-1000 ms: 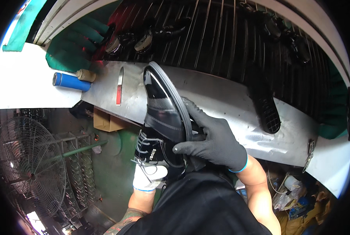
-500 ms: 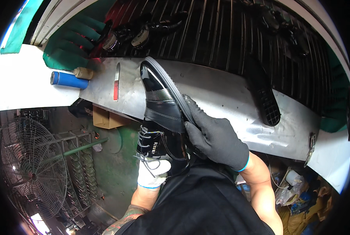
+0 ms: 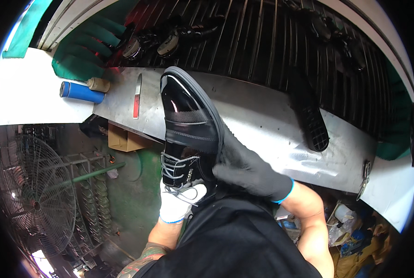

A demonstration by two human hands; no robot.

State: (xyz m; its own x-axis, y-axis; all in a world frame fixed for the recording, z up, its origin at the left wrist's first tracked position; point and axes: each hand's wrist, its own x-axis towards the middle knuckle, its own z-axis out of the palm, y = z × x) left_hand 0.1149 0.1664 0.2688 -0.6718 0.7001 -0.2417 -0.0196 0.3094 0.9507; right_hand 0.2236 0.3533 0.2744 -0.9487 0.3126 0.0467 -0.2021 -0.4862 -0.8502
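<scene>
Holding glossy black lace-up shoe [image 3: 184, 125] in white-gloved left hand [image 3: 179, 203] | gripping its grey-edged sole [image 3: 210, 105] with dark-grey-gloved right hand [image 3: 251, 170]

A black, leather-look lace-up shoe [image 3: 192, 132] with a glossy, rounded toe cap [image 3: 175, 95] is held left of the scene's middle, toe pointing far and slightly left, heel end near and partly hidden. It is tilted, upper showing and the dark grey sole edge [image 3: 204, 92] curving along the far and right sides. Behind the toe cap run a finely textured band [image 3: 186, 116] and a stitched smooth panel. Thin grey laces [image 3: 174, 167] are threaded across, loose ends lying near; a small silvery ornament [image 3: 189, 175] sits to their right.
</scene>
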